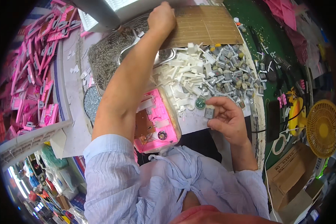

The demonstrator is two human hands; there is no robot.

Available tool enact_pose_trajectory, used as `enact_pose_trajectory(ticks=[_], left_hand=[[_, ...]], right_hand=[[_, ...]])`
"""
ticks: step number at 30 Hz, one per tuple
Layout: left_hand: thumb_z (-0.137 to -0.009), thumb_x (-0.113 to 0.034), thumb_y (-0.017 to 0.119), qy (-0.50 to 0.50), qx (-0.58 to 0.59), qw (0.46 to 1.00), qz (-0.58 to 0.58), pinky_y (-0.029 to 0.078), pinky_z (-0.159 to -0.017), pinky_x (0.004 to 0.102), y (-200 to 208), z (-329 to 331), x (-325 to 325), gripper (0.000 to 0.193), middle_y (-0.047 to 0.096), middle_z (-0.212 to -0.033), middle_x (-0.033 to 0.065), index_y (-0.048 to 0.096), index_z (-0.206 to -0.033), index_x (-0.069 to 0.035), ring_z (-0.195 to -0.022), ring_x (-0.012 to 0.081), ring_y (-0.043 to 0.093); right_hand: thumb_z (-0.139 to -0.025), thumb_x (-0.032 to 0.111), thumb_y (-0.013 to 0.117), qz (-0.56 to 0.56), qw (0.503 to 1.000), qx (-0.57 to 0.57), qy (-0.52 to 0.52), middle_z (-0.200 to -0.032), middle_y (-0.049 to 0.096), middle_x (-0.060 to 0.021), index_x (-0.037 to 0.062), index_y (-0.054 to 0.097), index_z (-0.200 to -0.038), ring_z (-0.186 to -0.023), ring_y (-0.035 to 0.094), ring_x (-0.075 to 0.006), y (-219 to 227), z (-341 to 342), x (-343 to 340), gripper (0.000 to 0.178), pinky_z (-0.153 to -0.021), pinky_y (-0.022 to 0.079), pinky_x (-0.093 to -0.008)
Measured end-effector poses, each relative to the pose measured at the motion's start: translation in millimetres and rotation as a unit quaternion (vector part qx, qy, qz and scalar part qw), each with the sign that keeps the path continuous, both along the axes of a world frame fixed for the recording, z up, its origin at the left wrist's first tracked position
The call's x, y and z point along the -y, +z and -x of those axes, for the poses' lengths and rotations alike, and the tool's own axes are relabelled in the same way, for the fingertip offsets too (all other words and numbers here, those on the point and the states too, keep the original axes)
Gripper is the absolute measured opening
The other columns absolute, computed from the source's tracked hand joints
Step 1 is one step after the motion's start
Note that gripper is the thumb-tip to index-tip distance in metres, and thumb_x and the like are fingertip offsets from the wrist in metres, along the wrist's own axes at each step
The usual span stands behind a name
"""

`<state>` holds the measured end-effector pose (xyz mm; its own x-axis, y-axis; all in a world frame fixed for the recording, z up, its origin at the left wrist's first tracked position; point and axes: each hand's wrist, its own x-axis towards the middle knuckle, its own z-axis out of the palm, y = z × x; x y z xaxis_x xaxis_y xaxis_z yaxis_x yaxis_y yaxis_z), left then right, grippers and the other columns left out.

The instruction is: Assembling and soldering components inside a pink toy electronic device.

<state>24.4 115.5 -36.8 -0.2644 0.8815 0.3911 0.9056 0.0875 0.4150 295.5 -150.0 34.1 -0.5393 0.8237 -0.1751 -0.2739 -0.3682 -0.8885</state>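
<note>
Between the thumb and fingers of my right hand [229,119] is a small grey boxy motor [209,112], held just above the near edge of a parts pile. A round green piece [200,103] sits close to its fingertips. My left hand [162,18] is stretched far forward, its fingers curled at the left end of a brown cardboard sheet [205,26]; whatever it may grip is hidden. Under my left forearm, near my body, lies an open pink plastic housing [170,128] with a brown board, wires and a round black part inside.
White plastic parts [190,72] and grey motors [231,71] are heaped mid-table. Left of them stand a tray of small screws [104,59] and a dish of silvery bits [91,102]. Pink housings [33,86] fill a crate at left. A yellow fan [322,128] is at right.
</note>
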Motion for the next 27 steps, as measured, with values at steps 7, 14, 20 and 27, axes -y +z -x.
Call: enact_pose_trajectory(ticks=[7, 14, 20, 27], left_hand=[[-0.091, -0.028, 0.071, -0.132, 0.068, 0.988, -0.040, 0.053, -0.091, 0.0526, 8.6, 19.1, 8.5, 0.032, 0.072, -0.099, 0.0270, 0.067, -0.114, -0.005, -0.097, 0.0487, 0.067], [-0.099, -0.020, 0.065, -0.213, 0.277, 0.937, 0.016, 0.057, -0.083, 0.0357, 26.7, 21.0, 44.9, 0.018, 0.076, -0.097, 0.0112, 0.068, -0.104, -0.003, -0.089, 0.0221, 0.072], [-0.103, -0.021, 0.063, -0.292, 0.528, 0.784, 0.142, 0.055, -0.079, 0.0270, 85.6, 13.8, 137.7, 0.022, 0.072, -0.106, 0.0094, 0.064, -0.114, -0.002, -0.089, 0.0115, 0.066], [-0.101, -0.019, 0.064, -0.240, 0.609, 0.737, 0.167, 0.053, -0.071, 0.0257, 97.6, 14.4, 254.2, 0.025, 0.071, -0.098, 0.0050, 0.064, -0.115, 0.002, -0.085, 0.0093, 0.063]], right_hand=[[-0.086, -0.004, 0.076, -0.002, 1.000, -0.019, 0.014, -0.085, 0.058, 0.0021, -0.0007, 0.059, -0.133, -0.078, 0.055, -0.0048, -1.1, -1.8, -0.7, 0.050, -0.072, 0.045, -0.0196], [-0.088, -0.001, 0.076, -0.002, 1.000, -0.019, 0.002, -0.086, 0.060, 0.0019, 0.0000, 0.059, -0.134, -0.078, 0.056, -0.0043, -5.8, -11.4, -1.0, 0.049, -0.071, 0.044, -0.0184], [-0.090, 0.001, 0.073, -0.033, 0.999, 0.027, 0.013, -0.084, 0.060, 0.0014, 0.0000, 0.058, -0.136, -0.077, 0.059, -0.0056, 4.0, -26.2, -1.9, 0.048, -0.069, 0.046, -0.0196], [-0.091, 0.002, 0.071, -0.115, 0.983, 0.142, -0.016, -0.086, 0.063, 0.0016, 0.0010, 0.059, -0.134, -0.077, 0.060, -0.0051, -8.8, -27.6, -12.6, 0.045, -0.068, 0.047, -0.0213]])
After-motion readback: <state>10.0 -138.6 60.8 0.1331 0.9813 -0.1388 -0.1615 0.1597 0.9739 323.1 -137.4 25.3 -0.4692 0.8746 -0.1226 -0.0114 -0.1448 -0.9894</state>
